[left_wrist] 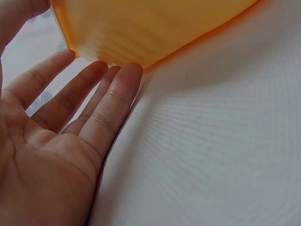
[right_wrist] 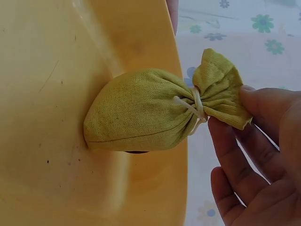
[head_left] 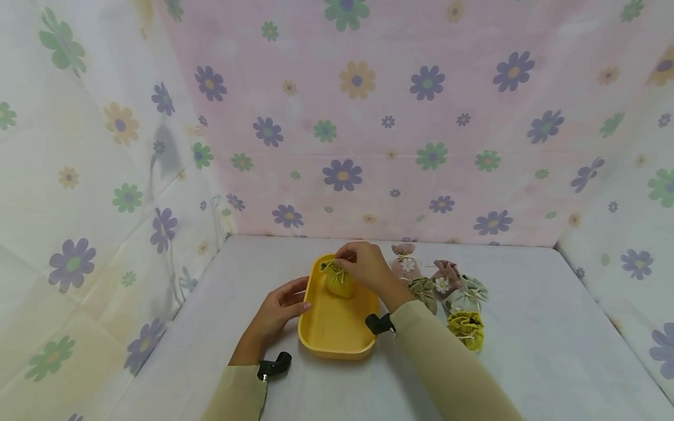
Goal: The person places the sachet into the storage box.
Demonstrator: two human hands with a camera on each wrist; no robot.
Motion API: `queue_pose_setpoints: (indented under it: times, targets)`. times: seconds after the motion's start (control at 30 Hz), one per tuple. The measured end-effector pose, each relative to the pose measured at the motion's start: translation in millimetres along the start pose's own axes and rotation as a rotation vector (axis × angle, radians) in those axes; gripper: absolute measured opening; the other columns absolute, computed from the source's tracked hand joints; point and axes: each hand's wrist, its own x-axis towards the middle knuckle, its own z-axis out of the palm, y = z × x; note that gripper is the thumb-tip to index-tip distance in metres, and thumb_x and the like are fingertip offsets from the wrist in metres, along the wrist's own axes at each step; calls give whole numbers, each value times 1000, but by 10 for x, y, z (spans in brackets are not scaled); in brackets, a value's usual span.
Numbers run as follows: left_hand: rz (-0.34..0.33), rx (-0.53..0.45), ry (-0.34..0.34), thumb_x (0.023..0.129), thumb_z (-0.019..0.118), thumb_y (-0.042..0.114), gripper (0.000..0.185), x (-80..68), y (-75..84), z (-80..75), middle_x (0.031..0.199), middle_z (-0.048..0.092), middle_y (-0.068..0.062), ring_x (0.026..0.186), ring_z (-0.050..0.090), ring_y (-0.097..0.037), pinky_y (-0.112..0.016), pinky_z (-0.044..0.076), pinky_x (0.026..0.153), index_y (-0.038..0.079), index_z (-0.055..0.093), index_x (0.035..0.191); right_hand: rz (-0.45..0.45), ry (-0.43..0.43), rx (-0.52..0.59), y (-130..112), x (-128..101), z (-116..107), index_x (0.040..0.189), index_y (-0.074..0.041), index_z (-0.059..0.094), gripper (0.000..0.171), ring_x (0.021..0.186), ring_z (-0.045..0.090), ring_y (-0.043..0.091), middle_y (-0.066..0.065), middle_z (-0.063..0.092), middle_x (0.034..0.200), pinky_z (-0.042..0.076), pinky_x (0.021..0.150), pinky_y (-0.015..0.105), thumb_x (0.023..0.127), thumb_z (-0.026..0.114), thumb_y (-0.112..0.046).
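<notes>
Head view: your right hand [head_left: 368, 268] pinches the gathered top of the yellow-green pouch [head_left: 339, 280], its base sitting in the yellow tray's [head_left: 332, 342] far end. Your left hand [head_left: 279, 305] lies flat, fingers [left_wrist: 113, 101] straight, touching the tray's left wall. More pouches [head_left: 453, 295] cluster on the surface [head_left: 553, 327], just right of the tray.
</notes>
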Motion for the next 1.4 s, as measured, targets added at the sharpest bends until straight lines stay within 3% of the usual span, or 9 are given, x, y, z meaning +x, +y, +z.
queue_pose_setpoints:
  times: [0.23, 0.53, 0.77, 0.93, 1.23, 1.4]
  targets:
    - [-3, -17, 2, 87, 84, 19, 64, -2, -9, -14, 151, 57, 6, 139, 57, -23, -36, 53, 108, 28, 59, 145, -7, -27, 10, -20, -39, -46, 114, -16, 76, 20, 92, 69, 14, -6, 73, 103, 63, 85, 32, 98, 72, -28]
    - [-7, -30, -17, 89, 83, 20, 62, 12, -2, 9, 151, 57, 5, 138, 56, -24, -35, 54, 107, 29, 58, 145, 6, 24, -26, -50, -166, -157, 110, -21, 76, 18, 95, 69, 15, -8, 72, 104, 63, 81, 31, 96, 75, -32]
    - [-3, -18, -10, 88, 84, 23, 63, 3, 1, 12, 149, 58, 6, 138, 57, -22, -35, 54, 107, 28, 58, 145, -108, 55, -8, -36, -440, -354, 115, -15, 75, 21, 96, 71, 15, -2, 75, 110, 62, 80, 34, 97, 74, -24]
    - [1, -6, -7, 88, 84, 24, 62, -5, -28, -11, 150, 57, 5, 137, 57, -23, -33, 54, 107, 29, 58, 145, -199, 96, -64, -34, -668, -477, 112, -19, 75, 17, 96, 71, 13, -6, 75, 109, 61, 85, 41, 95, 77, -23]
    - [14, -14, -18, 89, 83, 22, 61, -20, -42, -13, 150, 57, 4, 138, 56, -23, -34, 54, 107, 30, 58, 144, -185, 157, -138, 38, -1032, -770, 111, -24, 75, 17, 96, 71, 11, -6, 74, 108, 63, 86, 40, 93, 78, -24]
    - [26, -25, -25, 89, 83, 20, 61, -15, -19, -4, 151, 57, 4, 139, 56, -24, -33, 54, 106, 28, 58, 145, -197, 187, -126, 127, -1167, -945, 112, -23, 75, 19, 94, 69, 8, -7, 74, 107, 64, 84, 40, 94, 79, -23]
